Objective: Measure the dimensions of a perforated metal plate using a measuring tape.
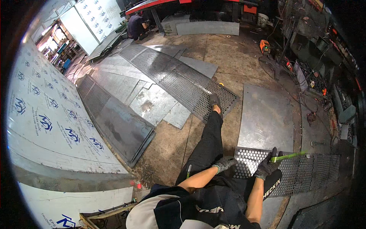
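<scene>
A green strip (pixel 291 155) is grasped in the gloved right hand (pixel 264 168), its free end pointed out to the right of the grip; if it is pinched too loosely or knocked, it could be dropped or skewed. Beneath the grip, a perforated plate (pixel 320 168) is seen, on whose holes or edge the strip or a glove could be snagged if dragged across; whether the plate is touched cannot be told. The right forearm is extended forward, the hand held over the plate's left portion. Left of the grip, the left hand (pixel 226 164) is held low by the plate's end; whether anything is gripped there cannot be told. Just ahead of the grip, a plain sheet (pixel 267 118) is laid flat. Farther ahead and left, a shoe (pixel 214 100) is planted on a long plate (pixel 183 82), where footing could be lost if weight were shifted suddenly on the metal.
</scene>
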Motion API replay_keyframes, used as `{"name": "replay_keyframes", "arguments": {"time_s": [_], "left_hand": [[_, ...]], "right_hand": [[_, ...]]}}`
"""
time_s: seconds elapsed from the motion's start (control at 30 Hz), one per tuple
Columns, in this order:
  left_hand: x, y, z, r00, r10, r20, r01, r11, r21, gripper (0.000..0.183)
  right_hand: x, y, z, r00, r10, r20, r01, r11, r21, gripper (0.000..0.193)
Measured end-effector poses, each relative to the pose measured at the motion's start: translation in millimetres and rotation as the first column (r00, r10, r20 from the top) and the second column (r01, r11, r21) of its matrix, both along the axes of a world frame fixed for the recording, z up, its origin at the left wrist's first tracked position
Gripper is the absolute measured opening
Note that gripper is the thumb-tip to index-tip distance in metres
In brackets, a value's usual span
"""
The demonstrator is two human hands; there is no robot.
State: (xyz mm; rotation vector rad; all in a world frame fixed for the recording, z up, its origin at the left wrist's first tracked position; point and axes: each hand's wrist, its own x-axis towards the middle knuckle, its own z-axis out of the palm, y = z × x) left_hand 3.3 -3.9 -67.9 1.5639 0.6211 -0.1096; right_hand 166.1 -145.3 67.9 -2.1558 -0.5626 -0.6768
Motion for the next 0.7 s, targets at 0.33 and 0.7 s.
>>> {"name": "replay_keyframes", "arguments": {"time_s": [0.33,0.7], "left_hand": [[-9.7,6.9,4.8,0.994,-0.056,-0.093,0.061,0.997,0.054,0.075],[-19.9,14.4,15.5,0.994,-0.033,-0.104,0.048,0.988,0.15,0.05]], "right_hand": [[-27.5,23.2,6.2,0.998,-0.063,-0.012,0.04,0.762,-0.646,0.023],[-55.4,34.4,-45.5,0.565,0.219,-0.795,-0.825,0.144,-0.547,0.036]]}}
